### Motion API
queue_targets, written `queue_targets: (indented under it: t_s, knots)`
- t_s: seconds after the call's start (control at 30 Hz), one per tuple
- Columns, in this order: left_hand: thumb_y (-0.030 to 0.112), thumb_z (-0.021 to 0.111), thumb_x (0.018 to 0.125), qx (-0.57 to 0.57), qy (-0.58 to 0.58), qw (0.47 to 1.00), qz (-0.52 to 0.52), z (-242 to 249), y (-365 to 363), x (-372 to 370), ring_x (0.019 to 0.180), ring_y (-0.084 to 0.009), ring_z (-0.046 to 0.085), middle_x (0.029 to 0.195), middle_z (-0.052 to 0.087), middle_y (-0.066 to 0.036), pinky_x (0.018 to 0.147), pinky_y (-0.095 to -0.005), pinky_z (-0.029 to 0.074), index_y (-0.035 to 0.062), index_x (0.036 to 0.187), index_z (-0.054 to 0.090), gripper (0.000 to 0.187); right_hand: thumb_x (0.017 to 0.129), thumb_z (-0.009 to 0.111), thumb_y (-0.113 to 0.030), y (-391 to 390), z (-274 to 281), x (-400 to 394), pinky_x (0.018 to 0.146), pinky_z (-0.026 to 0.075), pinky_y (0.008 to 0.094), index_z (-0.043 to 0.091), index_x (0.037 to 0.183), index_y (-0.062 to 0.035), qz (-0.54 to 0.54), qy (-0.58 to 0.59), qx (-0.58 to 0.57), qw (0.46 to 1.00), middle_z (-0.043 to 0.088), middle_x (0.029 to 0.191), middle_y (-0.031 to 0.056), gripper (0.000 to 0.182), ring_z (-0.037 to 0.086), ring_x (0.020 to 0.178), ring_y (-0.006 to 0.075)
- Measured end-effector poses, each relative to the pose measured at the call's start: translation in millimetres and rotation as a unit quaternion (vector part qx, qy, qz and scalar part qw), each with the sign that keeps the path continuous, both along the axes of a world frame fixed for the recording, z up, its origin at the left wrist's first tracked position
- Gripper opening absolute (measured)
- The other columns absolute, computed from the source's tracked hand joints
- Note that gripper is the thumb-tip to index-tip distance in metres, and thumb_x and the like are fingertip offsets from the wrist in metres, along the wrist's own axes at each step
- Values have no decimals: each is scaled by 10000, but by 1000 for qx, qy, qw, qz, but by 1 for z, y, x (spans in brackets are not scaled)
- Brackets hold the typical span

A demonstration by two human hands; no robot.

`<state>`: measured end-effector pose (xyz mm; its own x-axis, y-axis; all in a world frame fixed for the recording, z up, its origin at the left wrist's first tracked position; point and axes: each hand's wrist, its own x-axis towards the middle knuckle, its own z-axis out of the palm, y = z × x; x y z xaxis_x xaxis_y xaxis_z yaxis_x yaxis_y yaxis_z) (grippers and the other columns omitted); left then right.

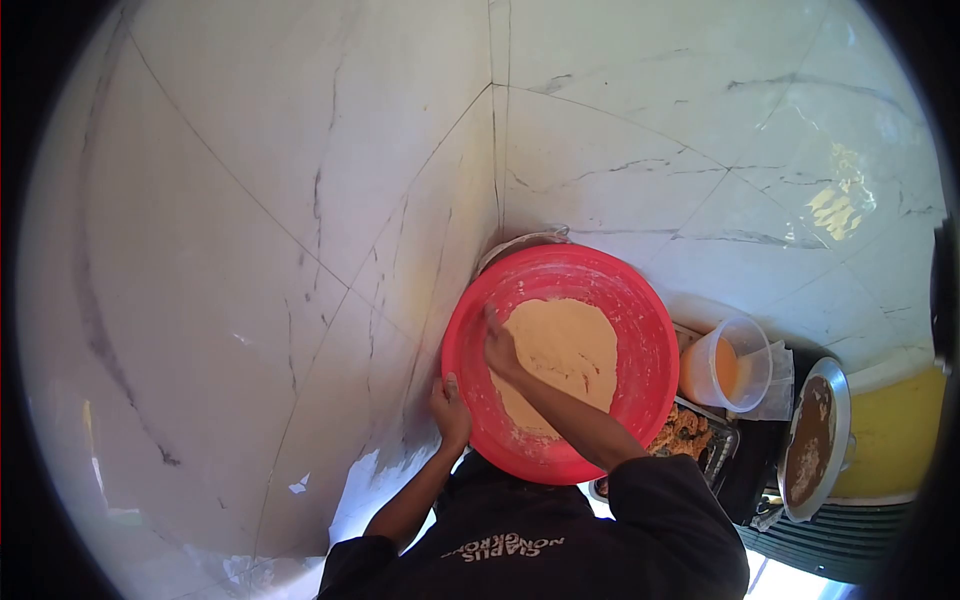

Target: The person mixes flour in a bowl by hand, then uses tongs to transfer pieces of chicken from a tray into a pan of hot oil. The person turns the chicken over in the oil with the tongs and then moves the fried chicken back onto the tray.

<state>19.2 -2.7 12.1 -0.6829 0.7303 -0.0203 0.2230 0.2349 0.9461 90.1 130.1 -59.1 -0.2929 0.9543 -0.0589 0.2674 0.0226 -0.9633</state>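
Observation:
A large red basin point(655, 370) holds a heap of pale yellow flour-like powder point(560, 350). My left hand point(451, 408) is closed on the basin's left rim, its fingers against the outer edge. Inside the basin, at the left edge of the powder, is my right hand point(498, 345); its fingers are smeared by motion, so whether they hold anything is unclear. Some powder clings to the basin's inner wall.
Right of the basin stand a clear plastic tub point(752, 372) with orange liquid and a metal tray point(720, 450) of food pieces. Farther right are a round metal pan point(842, 440) with brown contents and a yellow surface point(900, 440). Tiled walls point(250, 200) meet behind the basin.

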Motion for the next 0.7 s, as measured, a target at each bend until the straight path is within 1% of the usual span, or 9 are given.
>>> queue_targets:
  t_s: [0.07,0.13,0.23,0.33,0.47,0.53,0.57,0.63,0.7]
  knots:
    - [282,443,981,-13,-7,1000,7,0,-7,3,604,-190,404,622,447,-111,589,-367,356,-38,757,486,393,811,319,67,-74,23,18,1119,227,323,311,1422,-34,154,64,-8,986,322,1455,201,620,284,1366,292]
    - [294,442,981,-7,22,1000,12,-1,-3,3,617,-209,429,638,466,-128,615,-378,372,-44,761,491,406,805,313,78,-123,61,35,1128,216,340,356,1401,-26,166,38,-67,983,329,1454,197,606,276,1371,285]
    - [306,430,984,13,10,1000,11,-10,-4,1,648,-233,466,678,504,-149,643,-388,386,-49,771,504,421,803,303,93,-109,55,36,1127,195,332,316,1421,-27,207,39,-2,978,325,1462,188,629,282,1372,248]
    - [312,422,987,30,-7,999,-9,-12,-12,2,675,-254,487,712,533,-159,668,-388,397,-53,818,529,416,839,331,66,-33,26,3,1127,218,339,220,1446,-15,126,114,56,984,270,1477,210,623,275,1371,284]
    - [313,411,990,-44,-4,997,-56,1,-43,4,741,-290,532,798,567,-177,715,-390,415,-49,919,541,392,982,322,-179,45,51,-20,1148,77,324,66,1429,85,-163,47,-43,984,6,1511,261,578,32,1419,323]
    - [323,388,994,24,-2,999,-48,0,-48,14,808,-319,560,869,574,-195,773,-396,426,-45,1007,526,394,1001,317,-279,21,-3,-27,1150,68,337,37,1432,77,-27,47,55,997,-13,1513,258,625,14,1420,324]
    - [323,388,994,30,-4,998,-48,1,-39,9,808,-319,560,869,574,-195,773,-396,426,-45,1007,526,394,1001,277,-398,-22,25,-13,1148,64,335,31,1447,50,83,111,12,990,0,1529,222,678,44,1426,280]
    - [337,368,994,-62,-13,995,-79,2,-36,-9,862,-334,569,942,572,-215,810,-400,426,-41,1043,510,406,991,281,-454,-85,39,13,1150,75,331,78,1449,42,239,16,-56,969,37,1528,220,705,59,1425,286]
    - [342,366,993,-45,-8,996,-80,-2,-12,-21,843,-334,569,921,576,-213,801,-403,428,-39,1027,519,412,993,279,-441,-130,50,54,1149,101,338,98,1454,24,335,-27,-129,933,81,1530,200,679,96,1422,282]
